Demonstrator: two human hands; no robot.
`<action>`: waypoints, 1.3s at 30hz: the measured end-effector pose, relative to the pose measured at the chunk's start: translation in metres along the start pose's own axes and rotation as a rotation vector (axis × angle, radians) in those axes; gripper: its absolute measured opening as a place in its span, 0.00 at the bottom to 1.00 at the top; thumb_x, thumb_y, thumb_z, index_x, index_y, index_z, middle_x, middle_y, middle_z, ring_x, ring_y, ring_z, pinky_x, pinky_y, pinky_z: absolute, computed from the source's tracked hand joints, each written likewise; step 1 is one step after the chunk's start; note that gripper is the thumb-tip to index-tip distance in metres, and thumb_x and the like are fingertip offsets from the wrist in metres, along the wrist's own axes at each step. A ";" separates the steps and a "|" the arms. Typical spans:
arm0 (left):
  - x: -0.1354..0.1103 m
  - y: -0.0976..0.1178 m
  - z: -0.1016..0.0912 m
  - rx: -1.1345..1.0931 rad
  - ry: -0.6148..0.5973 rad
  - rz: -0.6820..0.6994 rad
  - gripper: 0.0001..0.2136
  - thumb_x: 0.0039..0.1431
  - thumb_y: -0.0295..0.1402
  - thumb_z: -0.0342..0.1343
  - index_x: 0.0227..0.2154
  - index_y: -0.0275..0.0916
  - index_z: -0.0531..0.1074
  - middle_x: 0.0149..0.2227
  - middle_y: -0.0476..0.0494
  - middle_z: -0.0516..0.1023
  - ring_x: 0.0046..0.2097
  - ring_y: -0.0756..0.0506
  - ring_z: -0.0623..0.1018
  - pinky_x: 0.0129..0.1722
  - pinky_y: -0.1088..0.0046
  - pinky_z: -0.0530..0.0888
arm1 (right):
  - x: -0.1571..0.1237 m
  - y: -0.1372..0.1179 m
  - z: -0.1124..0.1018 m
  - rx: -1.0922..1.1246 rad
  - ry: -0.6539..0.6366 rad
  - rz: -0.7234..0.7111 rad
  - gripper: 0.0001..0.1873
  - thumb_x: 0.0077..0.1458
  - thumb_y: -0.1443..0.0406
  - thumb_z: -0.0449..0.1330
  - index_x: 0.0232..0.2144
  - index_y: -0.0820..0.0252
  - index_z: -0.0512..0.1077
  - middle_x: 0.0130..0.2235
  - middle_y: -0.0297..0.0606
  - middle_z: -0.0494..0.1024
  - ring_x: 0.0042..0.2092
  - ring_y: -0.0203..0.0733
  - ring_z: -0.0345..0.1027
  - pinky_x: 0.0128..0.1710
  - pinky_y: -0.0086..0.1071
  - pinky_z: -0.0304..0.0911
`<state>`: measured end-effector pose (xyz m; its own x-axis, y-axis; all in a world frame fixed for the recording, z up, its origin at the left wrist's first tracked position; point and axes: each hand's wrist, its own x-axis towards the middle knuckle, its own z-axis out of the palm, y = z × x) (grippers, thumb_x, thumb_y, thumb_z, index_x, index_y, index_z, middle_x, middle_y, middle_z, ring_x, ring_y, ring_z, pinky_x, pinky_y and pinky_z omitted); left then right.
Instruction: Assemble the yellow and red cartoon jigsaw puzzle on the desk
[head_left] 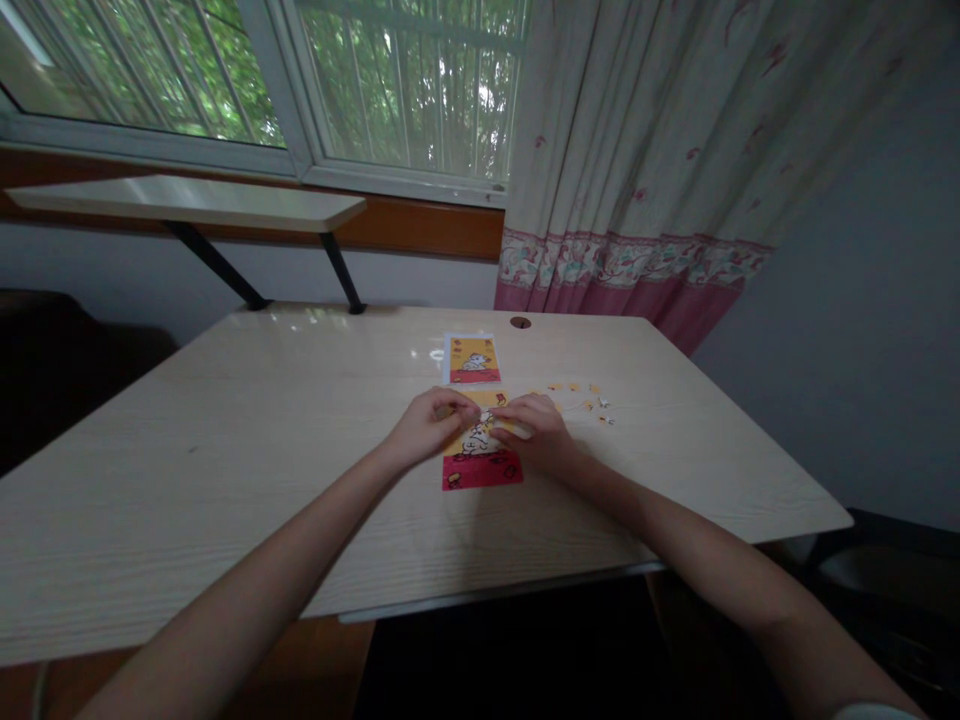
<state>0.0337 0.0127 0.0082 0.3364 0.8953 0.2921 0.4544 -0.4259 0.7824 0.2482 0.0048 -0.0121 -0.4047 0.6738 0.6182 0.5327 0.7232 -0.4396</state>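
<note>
A jigsaw puzzle [480, 473], yellow above and red below with a white cartoon animal in the middle, lies flat on the table. Over its upper left part is my left hand [431, 425], thumb and fingers pinched together at the animal's head; whatever sits between the fingertips is too small to make out. From the other side my right hand [536, 430] reaches over the puzzle's right edge. Its fingers are stretched and apart, fingertips on or just above the animal, hiding part of the picture. Several loose puzzle pieces [574, 387], yellow and white, are scattered to the right of this hand.
Just beyond the puzzle lies a picture card [474, 360] with a similar animal design. The pale wooden table [300, 400] has a round cable hole [520, 322] near its back edge. A raised shelf [187, 200] stands at back left, and a curtain [622, 200] hangs behind.
</note>
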 end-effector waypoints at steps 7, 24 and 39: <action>-0.001 -0.008 -0.022 0.618 0.035 -0.038 0.12 0.55 0.39 0.51 0.37 0.43 0.77 0.40 0.41 0.75 0.45 0.38 0.68 0.45 0.58 0.62 | 0.003 0.000 0.009 -0.020 -0.107 0.017 0.11 0.50 0.58 0.63 0.36 0.55 0.76 0.34 0.38 0.78 0.38 0.41 0.69 0.42 0.36 0.59; -0.001 -0.017 -0.023 0.661 0.037 -0.034 0.12 0.55 0.40 0.50 0.35 0.42 0.77 0.40 0.41 0.75 0.44 0.37 0.67 0.43 0.57 0.61 | 0.014 0.083 -0.120 -0.337 -0.354 0.244 0.12 0.48 0.58 0.63 0.34 0.57 0.78 0.37 0.41 0.77 0.42 0.46 0.66 0.47 0.40 0.56; -0.001 -0.019 -0.026 0.684 0.064 -0.019 0.13 0.56 0.40 0.49 0.33 0.42 0.77 0.39 0.41 0.76 0.44 0.37 0.67 0.42 0.58 0.61 | 0.000 0.103 -0.142 -0.311 -0.469 0.631 0.10 0.46 0.66 0.58 0.31 0.64 0.78 0.27 0.38 0.77 0.27 0.35 0.66 0.26 0.27 0.57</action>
<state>0.0038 0.0230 0.0074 0.2837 0.9002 0.3303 0.8852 -0.3783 0.2708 0.4087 0.0577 0.0355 -0.1929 0.9800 -0.0479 0.9149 0.1621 -0.3697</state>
